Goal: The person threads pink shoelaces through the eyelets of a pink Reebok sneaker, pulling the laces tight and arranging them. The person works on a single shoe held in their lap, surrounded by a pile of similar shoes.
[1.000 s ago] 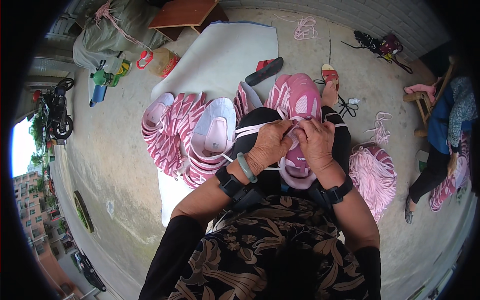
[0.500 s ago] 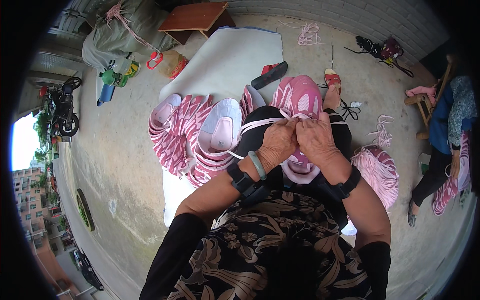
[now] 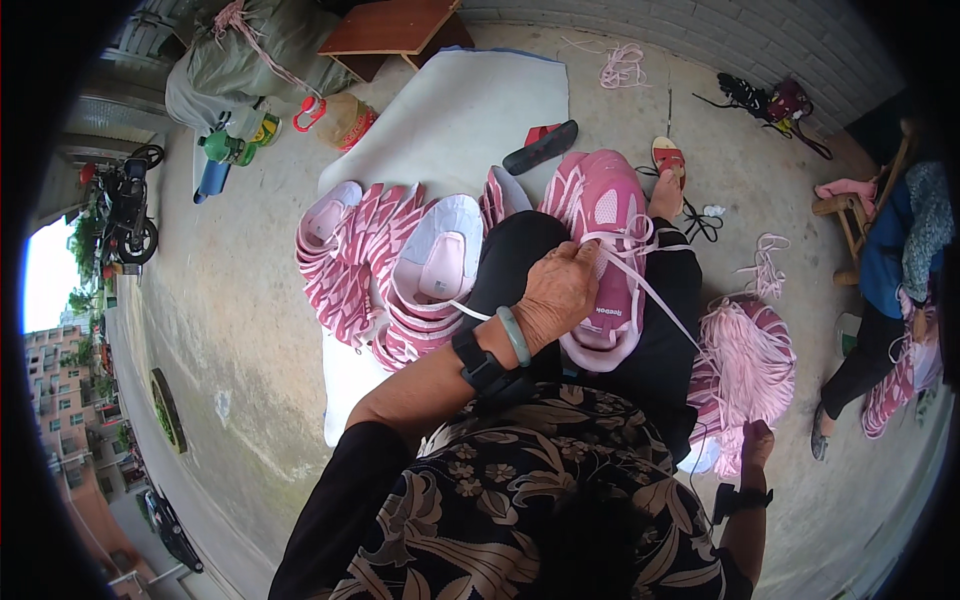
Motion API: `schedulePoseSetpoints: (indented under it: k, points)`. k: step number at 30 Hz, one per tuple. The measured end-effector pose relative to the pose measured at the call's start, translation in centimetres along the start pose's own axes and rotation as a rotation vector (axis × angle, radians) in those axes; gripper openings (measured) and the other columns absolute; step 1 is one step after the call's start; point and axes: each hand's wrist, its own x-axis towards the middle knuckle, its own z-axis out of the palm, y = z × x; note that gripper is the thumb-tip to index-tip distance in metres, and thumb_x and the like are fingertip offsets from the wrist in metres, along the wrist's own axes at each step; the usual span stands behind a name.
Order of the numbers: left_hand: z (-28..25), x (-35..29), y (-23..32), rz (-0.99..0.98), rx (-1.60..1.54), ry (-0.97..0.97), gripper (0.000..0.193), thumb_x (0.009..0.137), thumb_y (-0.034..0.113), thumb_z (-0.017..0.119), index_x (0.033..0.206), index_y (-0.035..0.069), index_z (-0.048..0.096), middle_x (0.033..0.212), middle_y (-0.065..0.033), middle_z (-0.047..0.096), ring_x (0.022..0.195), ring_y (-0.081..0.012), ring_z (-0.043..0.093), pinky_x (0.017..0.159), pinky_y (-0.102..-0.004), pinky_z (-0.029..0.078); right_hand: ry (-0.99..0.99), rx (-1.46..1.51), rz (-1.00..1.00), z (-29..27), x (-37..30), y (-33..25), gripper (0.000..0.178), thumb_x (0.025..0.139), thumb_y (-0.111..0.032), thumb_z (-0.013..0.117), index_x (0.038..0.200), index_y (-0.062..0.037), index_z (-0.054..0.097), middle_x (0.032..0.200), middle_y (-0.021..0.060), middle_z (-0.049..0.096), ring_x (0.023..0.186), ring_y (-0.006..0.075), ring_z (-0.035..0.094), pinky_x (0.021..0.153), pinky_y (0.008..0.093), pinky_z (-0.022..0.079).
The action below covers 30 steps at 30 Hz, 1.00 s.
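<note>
A pink sneaker upper (image 3: 620, 230) with white streaks lies across my black-trousered lap, its heel opening toward me. My left hand (image 3: 563, 287) is closed at its lacing, fingertips pinching a pale pink shoelace (image 3: 635, 225) near the eyelets. From there one lace end stretches straight to the right, over my thigh, toward my right hand (image 3: 757, 446). That hand is out at the lower right, fingers closed on the lace, beside a pink bundle of laces (image 3: 745, 370). Against the bundle the lace's far end is hard to see.
Stacked pink shoe uppers (image 3: 435, 275) stand to my left on a white sheet (image 3: 450, 110). A black sandal (image 3: 540, 148) and loose laces (image 3: 622, 66) lie ahead. At the right sits another person (image 3: 885, 270) by a wooden chair (image 3: 850, 215). Bottles (image 3: 345, 120) stand at far left.
My right hand has left the shoe and swung down to the right, drawing a lace out with it. My left hand stays at the lacing, now pinching alone.
</note>
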Motion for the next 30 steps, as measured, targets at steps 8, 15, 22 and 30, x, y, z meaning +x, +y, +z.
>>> schedulePoseSetpoints:
  k: [8, 15, 22, 30]
  points:
    - [-0.5, 3.2, -1.5, -0.127, -0.139, 0.138, 0.032, 0.076, 0.009, 0.06, 0.104, 0.005, 0.044, 0.075, -0.0132, 0.061, 0.07, -0.0348, 0.06, 0.061, -0.0406, 0.048, -0.176, -0.325, -0.559, 5.9, 2.7, -25.2, 0.017, 0.075, -0.02, 0.06, 0.071, -0.0062, 0.052, 0.073, 0.0109, 0.056, 0.073, 0.0316, 0.055, 0.065, 0.0433, 0.041]
    - [-0.5, 6.2, -1.0, -0.04, -0.415, 0.315, 0.031, 0.082, -0.002, 0.052, 0.111, 0.002, 0.043, 0.076, -0.008, 0.061, 0.068, -0.0195, 0.061, 0.062, -0.027, 0.048, 0.013, 0.009, -0.906, 10.4, 3.2, -34.1, 0.029, 0.074, -0.011, 0.063, 0.1, -0.0016, 0.054, 0.089, 0.0151, 0.057, 0.084, 0.0342, 0.053, 0.078, 0.0419, 0.04]
    - [-4.0, 5.1, 0.9, 0.005, -0.827, 0.339, 0.03, 0.087, -0.005, 0.046, 0.117, 0.001, 0.043, 0.081, -0.0024, 0.052, 0.065, -0.0069, 0.049, 0.06, -0.0196, 0.045, -0.089, 0.051, -0.949, 11.2, 3.5, -35.8, 0.033, 0.074, -0.013, 0.064, 0.103, -0.0034, 0.052, 0.085, 0.0131, 0.059, 0.079, 0.0328, 0.056, 0.08, 0.0421, 0.04]
    - [-5.6, 3.3, -1.6, -0.021, -0.233, -0.022, 0.013, 0.081, 0.005, 0.059, 0.093, -0.001, 0.061, 0.064, -0.0069, 0.057, 0.056, -0.0105, 0.052, 0.054, -0.0245, 0.043, -0.319, 0.356, -0.755, 10.7, 3.7, -36.7, 0.015, 0.076, -0.004, 0.063, 0.088, -0.003, 0.055, 0.074, 0.0125, 0.056, 0.06, 0.0279, 0.053, 0.055, 0.0304, 0.044]
